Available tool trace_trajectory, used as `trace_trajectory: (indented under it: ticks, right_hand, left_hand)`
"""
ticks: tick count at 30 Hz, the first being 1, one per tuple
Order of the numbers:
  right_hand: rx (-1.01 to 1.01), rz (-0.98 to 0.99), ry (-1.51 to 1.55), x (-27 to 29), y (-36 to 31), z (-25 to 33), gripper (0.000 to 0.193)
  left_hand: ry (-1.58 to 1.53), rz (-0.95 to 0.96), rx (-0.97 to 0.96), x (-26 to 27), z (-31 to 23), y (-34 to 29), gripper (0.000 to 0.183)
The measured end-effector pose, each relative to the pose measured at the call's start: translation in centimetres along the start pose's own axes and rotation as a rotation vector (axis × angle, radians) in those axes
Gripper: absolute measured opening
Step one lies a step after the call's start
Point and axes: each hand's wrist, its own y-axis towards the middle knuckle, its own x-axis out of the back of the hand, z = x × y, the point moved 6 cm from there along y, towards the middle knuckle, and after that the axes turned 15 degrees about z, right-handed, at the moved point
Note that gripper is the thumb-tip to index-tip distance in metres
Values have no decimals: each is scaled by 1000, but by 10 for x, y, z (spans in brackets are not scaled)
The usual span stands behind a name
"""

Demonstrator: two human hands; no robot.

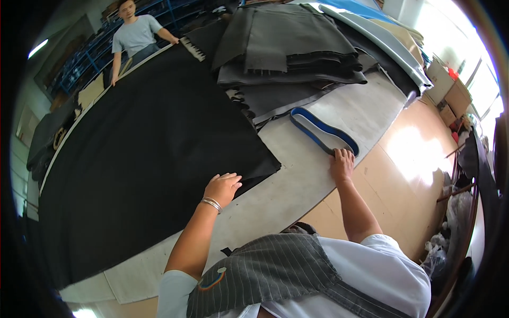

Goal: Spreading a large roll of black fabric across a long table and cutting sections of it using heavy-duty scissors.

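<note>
My left hand (pixel 223 189) lies over the near edge of a large sheet of black material (pixel 143 143), close to its right corner. Its fingers are stretched out, nothing is in them, and silver bangles circle the wrist. At the right side of the pale table (pixel 275 193), my right hand (pixel 343 163) has its fingers bent over the near end of a blue-edged closed loop (pixel 310 139). This long, narrow band stands on its edge, with bare tabletop showing inside. Part of the loop's near end is hidden by my fingers.
Folded dark grey sheets (pixel 289 40) are piled at the table's far side, beside pale rolled material (pixel 382 45). Across the table, another person (pixel 139 34) touches the black sheet's far edge. Cardboard boxes (pixel 457 98) stand at the right; blue shelving (pixel 85 69) is behind.
</note>
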Motion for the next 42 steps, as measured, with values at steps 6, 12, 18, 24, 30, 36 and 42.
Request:
trace_trajectory:
  ticks: [6, 12, 18, 24, 30, 36, 42]
  right_hand:
    - [-24, -13, 1, 4, -3, -1, 26]
    - [-9, -48, 29, 7, -4, 3, 24]
    - [-17, -32, 42, 7, -2, 3, 22]
    - [-16, -42, 62, 10, -3, 1, 23]
    - [-23, -37, 37, 8, -6, -3, 23]
    - [2, -58, 55, 9, -3, 3, 24]
    - [5, -56, 47, 8, -4, 0, 23]
  left_hand:
    - [-301, -272, -38, 58, -28, 27, 20]
    - [77, -134, -176, -19, -50, 28, 56]
    - [310, -169, -160, -52, -41, 28, 28]
    - [-122, -138, -137, -27, -29, 38, 14]
    - [-423, -621, 76, 68, -18, 39, 17]
    - [53, -423, -213, -3, -53, 56, 12]
    - [222, -333, -163, -59, -33, 54, 15]
